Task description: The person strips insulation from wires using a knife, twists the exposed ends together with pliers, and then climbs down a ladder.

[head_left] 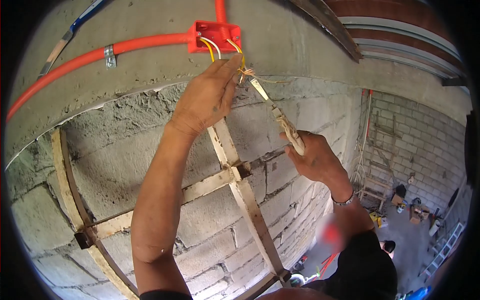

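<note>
- The block wall (210, 220) fills most of my view, rough grey blocks with mortar squeezed out of the joints, under a concrete beam (150, 65) running across the top.
- A frame of wooden battens (250, 210) lies against the wall, one long strip crossing another just below my arms.
- An orange conduit (75, 62) runs along the beam, pinned by a metal clip (110, 56), and enters the left side of an orange junction box (215, 36); a second orange pipe drops into the box from above.
- A wooden ladder (377, 165) leans on the far wall to the right, with tools and boxes scattered on the floor near it.
- My left hand (207, 97) is raised to just under the box, fingers nearly straight, its grip closed only at the fingertips, pinching the wires (239, 50) where they hang out of the box.
- My right hand (312, 157) is lower and to the right, its grip wrapped tight around the handle of a pair of pliers (280, 117), a bracelet on that wrist.
- The pliers point up and left, their tip at the bare copper strands (247, 73) right beside my left fingertips.
- The wires are yellow and white, curving out of the open box front.
</note>
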`<state>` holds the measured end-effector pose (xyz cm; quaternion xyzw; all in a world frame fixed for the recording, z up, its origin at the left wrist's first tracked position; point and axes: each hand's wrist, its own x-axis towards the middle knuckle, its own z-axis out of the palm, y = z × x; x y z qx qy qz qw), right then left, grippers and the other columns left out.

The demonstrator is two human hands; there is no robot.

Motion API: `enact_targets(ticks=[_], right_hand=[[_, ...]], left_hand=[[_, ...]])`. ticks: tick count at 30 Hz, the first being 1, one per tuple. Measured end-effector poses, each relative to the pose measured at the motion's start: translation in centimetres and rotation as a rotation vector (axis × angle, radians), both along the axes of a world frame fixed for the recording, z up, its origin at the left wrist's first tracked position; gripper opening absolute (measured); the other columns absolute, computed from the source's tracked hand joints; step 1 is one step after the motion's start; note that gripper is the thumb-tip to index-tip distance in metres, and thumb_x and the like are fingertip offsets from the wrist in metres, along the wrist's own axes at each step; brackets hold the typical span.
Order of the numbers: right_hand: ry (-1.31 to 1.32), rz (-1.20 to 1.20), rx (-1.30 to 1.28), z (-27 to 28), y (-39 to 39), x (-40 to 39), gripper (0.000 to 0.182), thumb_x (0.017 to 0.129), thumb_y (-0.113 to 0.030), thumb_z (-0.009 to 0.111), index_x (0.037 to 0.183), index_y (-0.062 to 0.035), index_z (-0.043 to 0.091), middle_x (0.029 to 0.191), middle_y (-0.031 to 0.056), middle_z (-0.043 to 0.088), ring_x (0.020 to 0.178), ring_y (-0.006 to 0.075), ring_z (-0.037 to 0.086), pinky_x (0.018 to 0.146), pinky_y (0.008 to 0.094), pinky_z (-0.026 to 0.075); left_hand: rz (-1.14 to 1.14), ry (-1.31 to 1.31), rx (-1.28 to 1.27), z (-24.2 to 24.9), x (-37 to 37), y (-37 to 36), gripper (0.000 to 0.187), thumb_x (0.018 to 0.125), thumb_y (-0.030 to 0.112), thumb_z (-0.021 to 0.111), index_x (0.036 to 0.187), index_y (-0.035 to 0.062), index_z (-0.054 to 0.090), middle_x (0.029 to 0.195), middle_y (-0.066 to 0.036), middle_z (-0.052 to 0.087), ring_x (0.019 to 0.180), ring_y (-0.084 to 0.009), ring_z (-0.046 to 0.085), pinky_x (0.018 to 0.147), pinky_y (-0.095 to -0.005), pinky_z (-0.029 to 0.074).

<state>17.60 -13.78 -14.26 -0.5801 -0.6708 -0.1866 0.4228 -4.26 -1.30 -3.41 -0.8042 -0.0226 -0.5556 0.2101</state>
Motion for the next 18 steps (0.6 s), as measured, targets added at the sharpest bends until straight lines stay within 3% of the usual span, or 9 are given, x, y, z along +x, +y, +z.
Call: enact_targets(ticks=[5, 7, 10, 18], right_hand=[[-0.035, 0.004, 0.075, 1.0, -0.8, -0.3, 0.023, 0.085, -0.013, 0.064, 0.098, 0.006, 0.062, 0.089, 0.0271, 0.063, 0.084, 0.043, 0.063, 0.074, 0.0467, 0.05], [-0.033, -0.014, 0.065, 1.4, -1.1, -0.4, 0.023, 0.085, -0.012, 0.064, 0.099, 0.006, 0.062, 0.092, 0.0273, 0.062, 0.086, 0.0432, 0.062, 0.076, 0.0468, 0.05], [-0.086, -0.111, 0.077, 1.5, -1.1, -0.2, 0.02, 0.085, -0.007, 0.064, 0.101, 0.0038, 0.062, 0.093, 0.0247, 0.063, 0.085, 0.0418, 0.062, 0.075, 0.0424, 0.05], [-0.222, -0.077, 0.215, 2.2, -0.2, 0.2, 0.019, 0.083, -0.006, 0.063, 0.098, 0.0047, 0.062, 0.095, 0.0252, 0.06, 0.086, 0.0436, 0.061, 0.077, 0.046, 0.049]], left_hand=[[-0.027, -0.007, 0.01, 0.4, 0.1, 0.9, 0.032, 0.091, 0.008, 0.057, 0.123, 0.0036, 0.058, 0.103, -0.017, 0.064, 0.089, -0.0375, 0.063, 0.077, -0.043, 0.053], [-0.064, -0.016, -0.04, 0.5, 0.2, 1.2, 0.027, 0.097, 0.01, 0.056, 0.122, 0.0028, 0.061, 0.097, -0.013, 0.065, 0.079, -0.0237, 0.067, 0.072, -0.0327, 0.056], [-0.053, -0.035, -0.031, 0.5, 0.4, 1.2, 0.024, 0.098, 0.012, 0.056, 0.119, 0.0026, 0.063, 0.097, -0.012, 0.067, 0.074, -0.0205, 0.066, 0.069, -0.0314, 0.058], [-0.015, -0.07, 0.009, 0.7, 0.2, 0.7, 0.022, 0.096, 0.012, 0.058, 0.116, 0.0058, 0.065, 0.093, -0.011, 0.068, 0.073, -0.0198, 0.067, 0.066, -0.0306, 0.056]])
